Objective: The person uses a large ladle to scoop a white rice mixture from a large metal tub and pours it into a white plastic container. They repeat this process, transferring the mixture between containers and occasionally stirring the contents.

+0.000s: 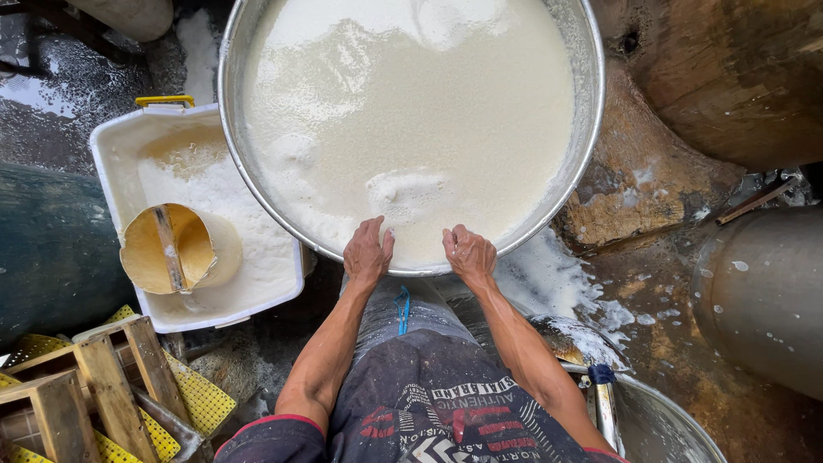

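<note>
Grip: both of my hands are closed over the near rim of the big metal basin [586,129], fingers hooked over the edge, thumbs outside.
Left hand [367,254]: on the rim just left of the basin's nearest point, fingertips at the milky liquid.
Right hand [469,253]: on the same rim just beside the left, a small gap between them.
Basin: straight ahead of me, round and shiny, tipped up toward my view.
Milky liquid [411,103]: fills the basin nearly to the rim, pale cream, with foam patches.
White tub [116,163]: left of the basin, touching its side, holding white froth.
Scoop [167,249]: tan, round, lying inside the tub.
Wooden frames [94,386]: below the tub, near my left elbow, over yellow mesh.
Wet floor [677,343]: right of the basin, brown, splashed white.
</note>
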